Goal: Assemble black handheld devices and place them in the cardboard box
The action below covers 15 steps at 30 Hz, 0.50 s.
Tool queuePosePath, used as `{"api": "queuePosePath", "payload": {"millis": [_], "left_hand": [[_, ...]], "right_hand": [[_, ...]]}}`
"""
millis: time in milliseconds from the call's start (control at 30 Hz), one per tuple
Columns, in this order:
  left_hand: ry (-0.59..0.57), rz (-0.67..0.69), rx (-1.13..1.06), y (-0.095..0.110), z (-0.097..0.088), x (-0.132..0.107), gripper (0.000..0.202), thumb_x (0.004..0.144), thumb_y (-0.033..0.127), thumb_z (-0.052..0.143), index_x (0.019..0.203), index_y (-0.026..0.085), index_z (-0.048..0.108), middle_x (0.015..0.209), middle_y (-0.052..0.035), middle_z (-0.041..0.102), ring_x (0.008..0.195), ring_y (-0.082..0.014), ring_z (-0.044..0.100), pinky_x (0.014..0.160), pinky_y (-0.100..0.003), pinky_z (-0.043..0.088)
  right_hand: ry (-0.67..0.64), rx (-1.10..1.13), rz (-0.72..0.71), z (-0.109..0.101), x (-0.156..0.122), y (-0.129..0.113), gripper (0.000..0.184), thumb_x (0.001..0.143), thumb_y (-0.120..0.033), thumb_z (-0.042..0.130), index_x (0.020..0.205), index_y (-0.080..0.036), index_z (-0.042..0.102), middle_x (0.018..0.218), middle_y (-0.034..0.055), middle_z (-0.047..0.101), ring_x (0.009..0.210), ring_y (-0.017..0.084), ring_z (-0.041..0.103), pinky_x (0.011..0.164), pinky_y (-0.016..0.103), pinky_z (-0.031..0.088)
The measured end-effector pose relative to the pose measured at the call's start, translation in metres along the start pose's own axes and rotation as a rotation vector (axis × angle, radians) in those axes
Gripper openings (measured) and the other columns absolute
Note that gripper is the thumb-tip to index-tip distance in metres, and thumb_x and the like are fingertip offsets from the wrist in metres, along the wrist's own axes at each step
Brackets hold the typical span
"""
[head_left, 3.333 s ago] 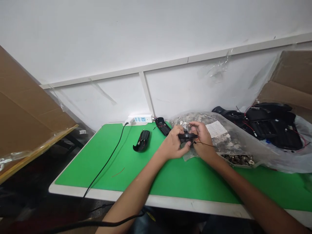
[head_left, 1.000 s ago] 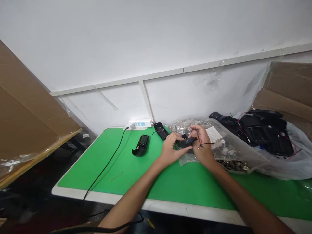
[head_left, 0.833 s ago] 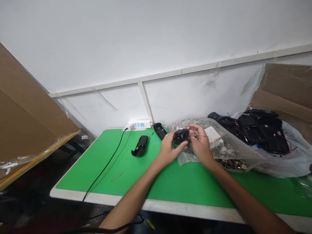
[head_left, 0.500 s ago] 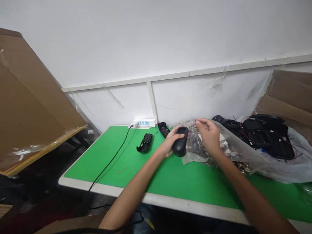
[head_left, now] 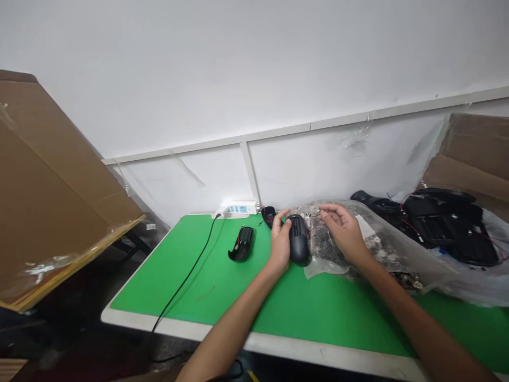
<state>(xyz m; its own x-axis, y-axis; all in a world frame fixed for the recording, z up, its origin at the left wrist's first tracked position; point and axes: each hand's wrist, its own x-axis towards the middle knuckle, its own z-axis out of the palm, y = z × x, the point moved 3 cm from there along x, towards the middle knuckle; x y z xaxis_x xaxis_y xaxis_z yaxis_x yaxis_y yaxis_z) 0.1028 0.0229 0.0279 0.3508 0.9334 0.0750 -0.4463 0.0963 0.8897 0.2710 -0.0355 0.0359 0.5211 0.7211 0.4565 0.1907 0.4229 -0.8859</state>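
Hands above a green tabletop (head_left: 338, 318): left hand (head_left: 279, 246) wraps a black plastic casing (head_left: 299, 243), held lengthwise just over the surface; right hand (head_left: 345, 231), just beside it, has fingertips drawn together at a thin wire (head_left: 317, 215). Behind and left, a white power strip (head_left: 238, 208) and a black half-shell (head_left: 241, 244) with red wires. Right, a clear plastic bag (head_left: 384, 236) of small parts; beyond it, a heap of black casings (head_left: 449, 225).
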Motion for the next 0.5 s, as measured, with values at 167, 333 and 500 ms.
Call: {"api": "queuePosePath", "payload": {"millis": [167,333,500], "left_hand": [[0.172,0.154,0.086,0.011,-0.009,0.003,0.036,0.083,0.042,0.077,0.112,0.024,0.069,0.104,-0.0021,0.071,0.085,-0.0157,0.066,0.071,-0.024,0.055],[0.15,0.011,-0.066,0.007,-0.007,0.005,0.04,0.08,0.05,0.074,0.106,0.02,0.066,0.084,-0.0027,0.071,0.07,-0.0176,0.065,0.065,-0.028,0.052],[0.127,-0.035,-0.103,0.001,-0.005,0.005,0.054,0.075,0.052,0.081,0.115,0.022,0.064,0.09,-0.0044,0.074,0.077,-0.019,0.069,0.067,-0.029,0.052]], "right_hand": [[0.08,0.248,0.183,-0.007,0.004,0.0,0.034,0.08,-0.046,0.082,0.105,-0.023,0.077,0.098,0.005,0.074,0.088,0.018,0.069,0.076,0.031,0.059],[0.143,0.523,0.242,-0.019,0.009,0.0,0.033,0.073,-0.039,0.088,0.101,-0.025,0.077,0.098,0.0036,0.07,0.09,0.017,0.067,0.068,0.026,0.058],[0.084,0.482,0.241,-0.019,0.006,-0.003,0.04,0.074,-0.039,0.089,0.108,-0.024,0.075,0.088,0.0014,0.066,0.087,0.016,0.068,0.069,0.025,0.059]]}}
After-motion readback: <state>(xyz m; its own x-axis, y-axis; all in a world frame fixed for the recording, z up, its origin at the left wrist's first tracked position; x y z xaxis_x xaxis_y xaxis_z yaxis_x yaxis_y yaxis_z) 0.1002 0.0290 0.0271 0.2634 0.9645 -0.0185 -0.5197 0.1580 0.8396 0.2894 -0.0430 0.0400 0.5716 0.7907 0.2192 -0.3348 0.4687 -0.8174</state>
